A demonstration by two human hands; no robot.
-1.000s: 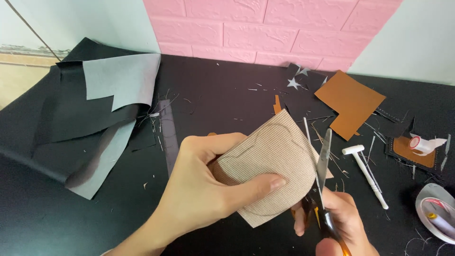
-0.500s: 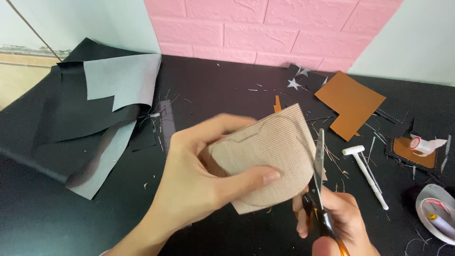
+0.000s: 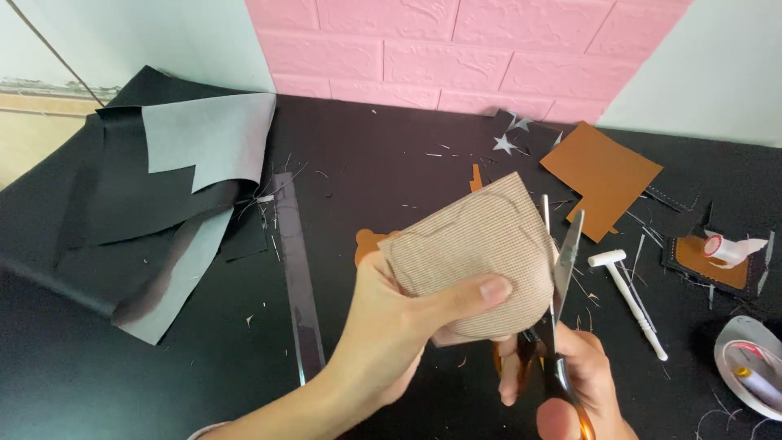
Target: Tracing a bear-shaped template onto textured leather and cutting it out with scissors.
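My left hand [image 3: 399, 326] pinches a tan ribbed fabric piece [image 3: 476, 253] with a curved outline drawn on it, thumb on top, holding it up over the black table. My right hand [image 3: 570, 383] grips orange-handled scissors [image 3: 558, 285], whose blades point upward and are parted at the fabric's right edge. Both hands are low in the centre of the head view. A small orange scrap [image 3: 368, 242] peeks out behind my left hand.
Folded black and grey sheet material [image 3: 163, 195] lies at the left. A metal ruler [image 3: 297, 277] lies left of my hands. A brown leather piece [image 3: 599, 175], a white hammer-like tool [image 3: 631, 297], a tape roll [image 3: 749, 367] and scraps are at the right. A pink brick wall [image 3: 456, 49] stands behind.
My left hand has turned the tan fabric piece counter-clockwise and lifted it a little. The scissors stay at its right edge, blades now slightly more parted.
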